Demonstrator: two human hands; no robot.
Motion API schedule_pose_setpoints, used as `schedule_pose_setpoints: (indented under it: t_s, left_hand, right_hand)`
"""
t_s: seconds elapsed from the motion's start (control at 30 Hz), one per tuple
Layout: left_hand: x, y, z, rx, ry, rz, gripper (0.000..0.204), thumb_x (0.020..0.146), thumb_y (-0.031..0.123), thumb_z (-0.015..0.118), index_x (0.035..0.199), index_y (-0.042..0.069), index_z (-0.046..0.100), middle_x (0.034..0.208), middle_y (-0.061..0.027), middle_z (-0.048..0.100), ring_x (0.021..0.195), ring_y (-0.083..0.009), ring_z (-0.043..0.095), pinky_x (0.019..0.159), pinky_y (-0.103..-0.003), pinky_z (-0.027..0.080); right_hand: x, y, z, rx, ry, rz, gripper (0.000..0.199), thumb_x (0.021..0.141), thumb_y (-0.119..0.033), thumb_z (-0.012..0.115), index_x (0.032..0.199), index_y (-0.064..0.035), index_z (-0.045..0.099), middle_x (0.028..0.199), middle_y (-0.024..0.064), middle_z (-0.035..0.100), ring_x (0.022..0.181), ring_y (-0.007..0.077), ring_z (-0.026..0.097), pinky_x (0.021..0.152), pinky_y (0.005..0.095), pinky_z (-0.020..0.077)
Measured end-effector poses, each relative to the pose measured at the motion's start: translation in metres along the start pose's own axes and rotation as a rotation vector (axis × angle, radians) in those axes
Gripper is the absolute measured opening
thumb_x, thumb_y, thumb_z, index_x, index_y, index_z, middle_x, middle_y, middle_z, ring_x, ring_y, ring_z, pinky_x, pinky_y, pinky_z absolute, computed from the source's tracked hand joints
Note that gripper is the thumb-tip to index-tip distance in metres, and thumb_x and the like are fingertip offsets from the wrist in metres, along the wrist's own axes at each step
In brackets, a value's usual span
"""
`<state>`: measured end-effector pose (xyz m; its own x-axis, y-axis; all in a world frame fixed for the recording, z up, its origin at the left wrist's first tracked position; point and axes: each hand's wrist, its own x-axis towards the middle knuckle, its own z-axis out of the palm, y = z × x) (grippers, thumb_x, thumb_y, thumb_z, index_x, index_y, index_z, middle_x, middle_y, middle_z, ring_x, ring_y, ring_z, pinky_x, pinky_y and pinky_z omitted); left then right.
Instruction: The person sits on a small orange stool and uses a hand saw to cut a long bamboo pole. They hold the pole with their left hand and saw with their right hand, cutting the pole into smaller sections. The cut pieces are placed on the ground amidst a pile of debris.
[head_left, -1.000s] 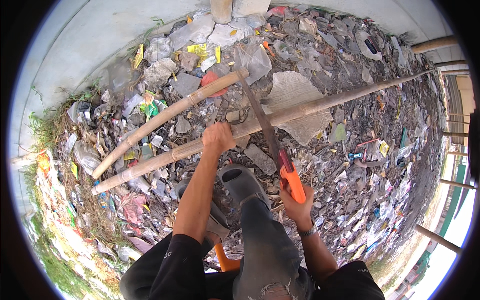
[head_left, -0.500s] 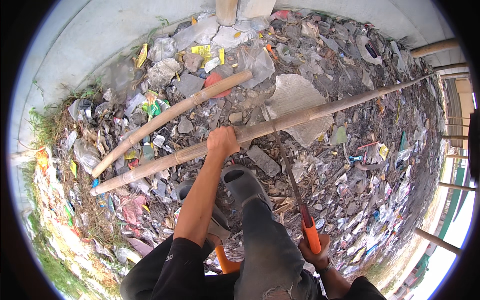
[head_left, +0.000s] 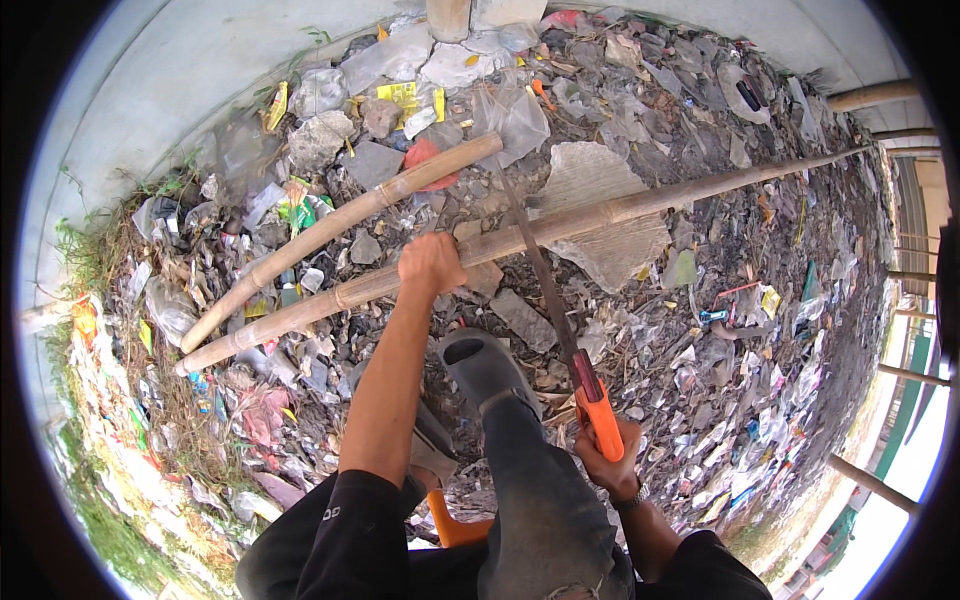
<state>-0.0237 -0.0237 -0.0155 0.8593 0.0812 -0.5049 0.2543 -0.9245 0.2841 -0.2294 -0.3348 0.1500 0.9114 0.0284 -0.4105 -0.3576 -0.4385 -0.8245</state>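
Note:
My left hand (head_left: 432, 263) is wrapped round a long bamboo pole (head_left: 590, 217), which runs from the lower left to the far right. In my right hand (head_left: 608, 458) is the orange handle of a handsaw (head_left: 545, 280). The saw's blade lies across the pole, a little to the right of my left hand, and its tip points up past the pole. A shorter bamboo pole (head_left: 340, 235) rests on the ground behind the long one, unheld. Whether the blade has cut into the bamboo I cannot tell.
Plastic scraps, stones and litter cover the ground. A flat concrete slab (head_left: 590, 200) lies under the long pole. An orange object (head_left: 455, 525) is by my legs. My grey shoe (head_left: 487, 368) stands near the pole. A pale wall (head_left: 180, 80) curves round the back.
The saw and my right hand have moved up and to the left, with more blade past the pole. My left hand and the long pole have shifted slightly left.

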Motion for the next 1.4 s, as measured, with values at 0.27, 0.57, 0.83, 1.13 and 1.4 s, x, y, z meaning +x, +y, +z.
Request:
schedule_pose_setpoints:
  t_s: [0.27,0.57,0.83,1.13,1.4]
  left_hand:
    - [0.0,0.004,-0.003,0.011,-0.033,-0.026,0.041,0.077,0.031,0.073,0.103,0.0,0.079,0.108,-0.0273,0.075,0.105,-0.0413,0.074,0.093,-0.048,0.059]
    - [-0.006,0.009,-0.004,0.02,0.017,0.017,0.042,0.077,0.033,0.074,0.101,-0.001,0.079,0.108,-0.0264,0.076,0.104,-0.04,0.075,0.092,-0.046,0.06]
    - [0.001,-0.003,-0.002,0.0,0.004,0.018,0.035,0.078,0.026,0.069,0.103,0.004,0.08,0.104,-0.0251,0.076,0.102,-0.0416,0.075,0.09,-0.048,0.061]
    - [-0.003,0.002,-0.005,0.013,0.001,0.0,0.037,0.078,0.027,0.07,0.106,0.004,0.08,0.106,-0.0238,0.077,0.104,-0.0402,0.075,0.092,-0.046,0.06]
    - [-0.005,0.01,-0.003,0.024,-0.055,-0.046,0.04,0.076,0.028,0.071,0.107,0.003,0.079,0.111,-0.0243,0.076,0.107,-0.0389,0.074,0.096,-0.046,0.059]
  right_hand:
    - [-0.024,0.004,-0.003,-0.058,-0.077,0.055,0.016,0.08,-0.006,0.076,0.071,-0.0028,0.064,0.059,-0.0001,0.062,0.054,0.0063,0.06,0.051,0.026,0.0462]
    - [0.067,0.01,0.041,0.023,0.119,-0.043,0.019,0.081,-0.008,0.074,0.07,-0.0013,0.06,0.057,0.0015,0.055,0.053,0.0047,0.051,0.051,0.0284,0.0429]
    - [-0.044,0.035,-0.001,-0.194,-0.027,-0.092,0.021,0.079,-0.007,0.077,0.067,-0.0013,0.061,0.055,0.002,0.055,0.05,0.0079,0.053,0.049,0.0285,0.0437]
    - [0.095,-0.009,0.062,0.038,0.086,-0.13,0.025,0.081,-0.006,0.073,0.064,-0.0028,0.055,0.059,-0.0041,0.053,0.056,0.0021,0.047,0.05,0.0257,0.0389]
    - [-0.061,0.033,-0.014,-0.154,-0.007,-0.001,0.028,0.081,-0.008,0.079,0.063,-0.0033,0.058,0.055,-0.0008,0.057,0.052,0.0046,0.053,0.05,0.0266,0.0431]
